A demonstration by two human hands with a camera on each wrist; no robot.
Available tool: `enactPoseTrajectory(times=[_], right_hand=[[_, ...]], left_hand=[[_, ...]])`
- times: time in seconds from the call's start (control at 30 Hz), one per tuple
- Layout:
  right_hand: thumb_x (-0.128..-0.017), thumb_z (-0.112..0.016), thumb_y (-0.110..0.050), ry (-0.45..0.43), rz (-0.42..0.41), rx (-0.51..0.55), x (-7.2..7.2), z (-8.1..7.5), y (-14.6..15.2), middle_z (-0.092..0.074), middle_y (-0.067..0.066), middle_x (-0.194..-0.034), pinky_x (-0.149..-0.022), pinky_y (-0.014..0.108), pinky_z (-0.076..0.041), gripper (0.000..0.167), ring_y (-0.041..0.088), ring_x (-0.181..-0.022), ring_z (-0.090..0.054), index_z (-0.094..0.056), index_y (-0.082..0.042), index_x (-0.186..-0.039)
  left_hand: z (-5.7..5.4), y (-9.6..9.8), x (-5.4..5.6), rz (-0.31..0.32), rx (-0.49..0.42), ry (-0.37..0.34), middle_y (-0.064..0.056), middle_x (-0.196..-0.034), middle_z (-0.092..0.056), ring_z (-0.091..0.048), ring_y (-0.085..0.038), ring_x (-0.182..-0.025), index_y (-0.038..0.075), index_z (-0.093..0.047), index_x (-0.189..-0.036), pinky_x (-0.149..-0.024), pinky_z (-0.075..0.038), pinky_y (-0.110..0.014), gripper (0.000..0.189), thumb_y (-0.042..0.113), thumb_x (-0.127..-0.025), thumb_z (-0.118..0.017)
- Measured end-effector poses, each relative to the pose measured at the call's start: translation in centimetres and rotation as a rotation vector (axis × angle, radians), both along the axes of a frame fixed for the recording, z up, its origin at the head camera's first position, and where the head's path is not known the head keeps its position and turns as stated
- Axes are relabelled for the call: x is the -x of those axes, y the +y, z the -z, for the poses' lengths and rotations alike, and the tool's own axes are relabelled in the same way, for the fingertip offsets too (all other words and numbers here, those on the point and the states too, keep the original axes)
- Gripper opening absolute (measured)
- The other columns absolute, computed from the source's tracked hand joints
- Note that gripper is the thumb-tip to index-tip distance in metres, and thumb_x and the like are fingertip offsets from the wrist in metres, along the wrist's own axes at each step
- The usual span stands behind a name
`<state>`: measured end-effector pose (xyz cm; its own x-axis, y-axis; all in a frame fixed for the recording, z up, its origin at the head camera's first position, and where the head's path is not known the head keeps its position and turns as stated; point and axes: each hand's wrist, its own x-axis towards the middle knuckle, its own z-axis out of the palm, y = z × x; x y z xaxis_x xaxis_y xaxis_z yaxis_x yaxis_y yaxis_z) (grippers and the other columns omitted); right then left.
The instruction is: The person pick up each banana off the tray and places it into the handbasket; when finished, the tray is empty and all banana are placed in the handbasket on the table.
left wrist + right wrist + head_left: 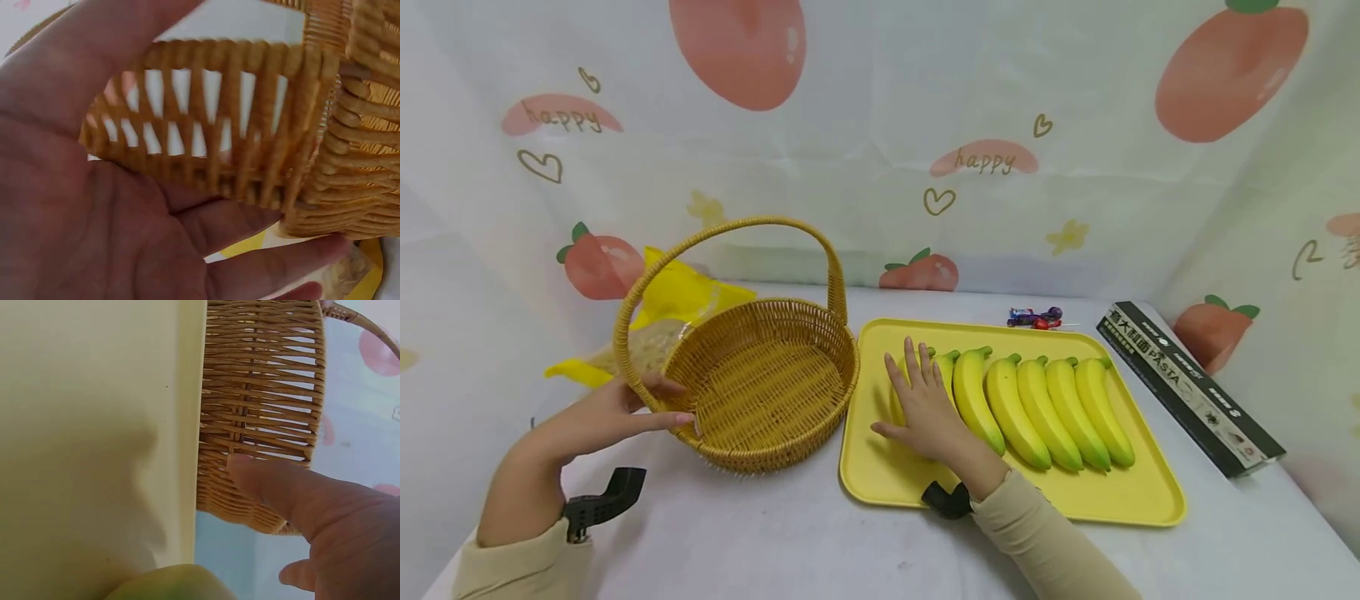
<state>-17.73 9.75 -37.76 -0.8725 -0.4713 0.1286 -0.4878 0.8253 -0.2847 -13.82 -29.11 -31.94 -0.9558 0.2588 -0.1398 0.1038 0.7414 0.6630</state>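
My left hand (613,417) holds a round wicker basket (767,392) at the left foot of its arched handle, thumb over the inner side. Close up in the left wrist view, the woven handle base (206,125) lies between thumb and fingers. My right hand (928,417) is spread above the left end of a row of several yellow bananas (1048,412), hiding part of the leftmost ones. They lie side by side on a yellow tray (868,471). In the right wrist view, one banana tip (172,584) shows below the hand, whose fingers are extended.
Behind the basket lies a yellow and clear bag (673,292). A black pasta box (1191,387) lies slanted along the tray's right side. Small wrapped candies (1036,318) sit beyond the tray's far edge. A printed cloth (865,125) hangs at the back of the white table.
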Motion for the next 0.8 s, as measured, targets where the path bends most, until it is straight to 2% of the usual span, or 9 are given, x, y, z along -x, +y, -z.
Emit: enactPoseTrajectory(times=[0.1, 0.17, 0.27, 0.37, 0.63, 0.8], right_hand=[[-0.083, -0.068, -0.038, -0.040, -0.024, 0.068, 0.2, 0.3, 0.0, 0.003, 0.026, -0.154, -0.113, 0.056, -0.014, 0.089, 0.043, -0.142, 0.002, -0.018, -0.002, -0.148], [-0.085, -0.067, -0.030, -0.066, -0.043, 0.109, 0.4, 0.6, 0.0, 0.002, 0.027, -0.154, -0.112, 0.056, -0.017, 0.084, 0.045, -0.141, 0.001, -0.020, 0.002, -0.146], [-0.089, -0.063, -0.018, -0.115, -0.076, 0.170, 0.8, 1.0, 0.2, 0.002, 0.029, -0.153, -0.111, 0.056, -0.020, 0.075, 0.046, -0.140, 0.000, -0.020, 0.007, -0.144], [-0.090, -0.061, -0.012, -0.151, -0.098, 0.203, 1.0, 1.1, 0.3, 0.002, 0.030, -0.152, -0.111, 0.055, -0.021, 0.071, 0.046, -0.140, 0.000, -0.019, 0.010, -0.143], [-0.089, -0.060, -0.007, -0.237, -0.083, 0.242, 0.9, 1.3, 0.4, 0.002, 0.034, -0.150, -0.112, 0.053, -0.019, 0.070, 0.046, -0.140, -0.002, -0.019, 0.014, -0.141], [-0.089, -0.063, -0.014, -0.308, -0.030, 0.240, 1.0, 1.4, 0.4, 0.006, 0.030, -0.152, -0.111, 0.047, -0.027, 0.079, 0.040, -0.141, -0.012, -0.011, 0.008, -0.145]], left_hand=[[0.2, -0.1, 0.1, 0.002, 0.030, -0.006, -0.012, -0.115, -0.060, -0.052, -0.032, -0.110, 0.005, -0.062, -0.113, -0.080, -0.048, -0.034, 0.040, 0.033, -0.084, -0.068], [0.4, 0.0, 0.1, -0.002, 0.044, -0.007, -0.007, -0.107, -0.063, -0.055, -0.023, -0.104, 0.008, -0.065, -0.107, -0.077, -0.047, -0.028, 0.036, 0.034, -0.083, -0.069], [0.6, 0.0, 0.3, 0.003, 0.045, 0.000, -0.002, -0.101, -0.065, -0.054, -0.008, -0.098, 0.010, -0.066, -0.100, -0.075, -0.047, -0.024, 0.029, 0.032, -0.082, -0.070], [0.6, 0.0, 0.4, 0.008, 0.050, 0.000, -0.001, -0.098, -0.065, -0.052, 0.000, -0.092, 0.012, -0.067, -0.097, -0.074, -0.046, -0.022, 0.025, 0.033, -0.083, -0.069], [0.7, 0.1, 0.5, 0.031, 0.033, -0.003, -0.001, -0.095, -0.064, -0.051, 0.001, -0.088, 0.010, -0.066, -0.096, -0.072, -0.046, -0.022, 0.022, 0.029, -0.084, -0.068], [0.7, 0.2, 0.6, 0.027, 0.039, -0.013, -0.002, -0.095, -0.064, -0.053, -0.007, -0.091, 0.010, -0.065, -0.095, -0.074, -0.046, -0.027, 0.023, 0.030, -0.084, -0.068]])
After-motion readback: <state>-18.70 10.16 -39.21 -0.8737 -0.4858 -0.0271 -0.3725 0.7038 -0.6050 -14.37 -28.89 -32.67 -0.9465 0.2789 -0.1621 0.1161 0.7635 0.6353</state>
